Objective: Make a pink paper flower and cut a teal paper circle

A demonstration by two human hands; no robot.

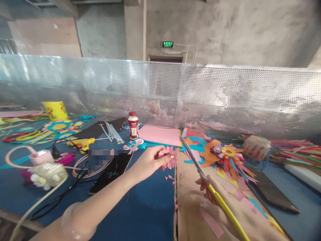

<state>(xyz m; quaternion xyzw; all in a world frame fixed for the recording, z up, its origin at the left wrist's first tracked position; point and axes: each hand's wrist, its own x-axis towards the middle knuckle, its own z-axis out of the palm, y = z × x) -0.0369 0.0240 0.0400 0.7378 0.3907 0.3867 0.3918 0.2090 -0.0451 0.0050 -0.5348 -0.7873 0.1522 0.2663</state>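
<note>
Two hands curled shut — left (155,157) pinching a pink paper flower (172,163), right (218,211) gripping scissors (213,189)

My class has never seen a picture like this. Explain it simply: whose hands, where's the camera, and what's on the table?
There is no machine: these are a person's two bare hands, seen by one head-worn camera looking forward and down. The left hand holds a pink cut-paper piece. The right hand holds yellow-handled scissors. On the blue tabletop lie a yellow glue gun and a phone; a red-capped bottle stands farther back. A multicoloured paper flower lies to the right.
</note>
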